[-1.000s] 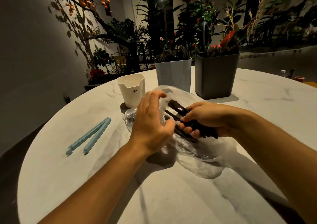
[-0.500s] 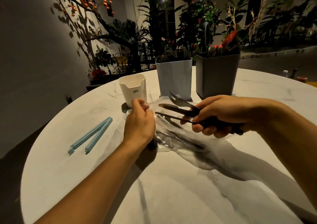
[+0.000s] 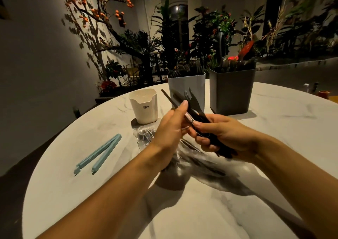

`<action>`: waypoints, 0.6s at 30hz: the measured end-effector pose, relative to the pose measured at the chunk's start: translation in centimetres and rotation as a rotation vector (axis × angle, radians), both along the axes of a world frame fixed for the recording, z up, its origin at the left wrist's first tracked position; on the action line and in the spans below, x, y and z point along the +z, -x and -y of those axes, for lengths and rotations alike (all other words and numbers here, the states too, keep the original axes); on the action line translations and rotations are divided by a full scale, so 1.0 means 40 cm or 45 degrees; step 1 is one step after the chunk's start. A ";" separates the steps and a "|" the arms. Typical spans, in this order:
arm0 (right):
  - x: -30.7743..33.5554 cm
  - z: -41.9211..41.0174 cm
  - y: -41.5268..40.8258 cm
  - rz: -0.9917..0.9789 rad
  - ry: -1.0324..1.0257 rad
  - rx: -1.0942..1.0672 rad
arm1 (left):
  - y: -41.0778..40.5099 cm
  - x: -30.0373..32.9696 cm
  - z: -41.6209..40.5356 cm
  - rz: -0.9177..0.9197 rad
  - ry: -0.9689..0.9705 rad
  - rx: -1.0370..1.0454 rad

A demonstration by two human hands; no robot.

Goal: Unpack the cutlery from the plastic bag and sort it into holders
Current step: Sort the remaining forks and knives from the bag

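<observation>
Several dark cutlery pieces sit bunched in right hand, fingers curled round handles above the plastic bag on bench, left hand pinching one handle; stiff, light, likely slippery, so grip mid-handle.

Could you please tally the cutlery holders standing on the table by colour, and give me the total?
White holders, small plastic cup with printed lettering: 1
Light grey holders, tall rectangular plastic bin: 1
Dark grey holders, tall rectangular plastic bin: 1
Total: 3
</observation>
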State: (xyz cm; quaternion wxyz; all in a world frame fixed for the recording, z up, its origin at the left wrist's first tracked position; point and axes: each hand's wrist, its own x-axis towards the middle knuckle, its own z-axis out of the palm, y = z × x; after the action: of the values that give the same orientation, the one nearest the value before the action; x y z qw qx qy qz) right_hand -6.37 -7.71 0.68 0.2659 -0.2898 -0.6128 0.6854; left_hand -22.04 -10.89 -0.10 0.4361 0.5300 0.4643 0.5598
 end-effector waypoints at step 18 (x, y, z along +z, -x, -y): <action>-0.018 0.018 0.056 -0.041 0.018 -0.160 | -0.003 -0.027 0.007 0.200 0.199 -0.075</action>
State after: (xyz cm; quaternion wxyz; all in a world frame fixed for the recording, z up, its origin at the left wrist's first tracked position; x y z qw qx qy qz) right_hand -8.59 -8.43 -0.03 0.3162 -0.3186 -0.5840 0.6763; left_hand -21.91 -11.15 -1.17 0.5273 0.4625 0.4550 0.5486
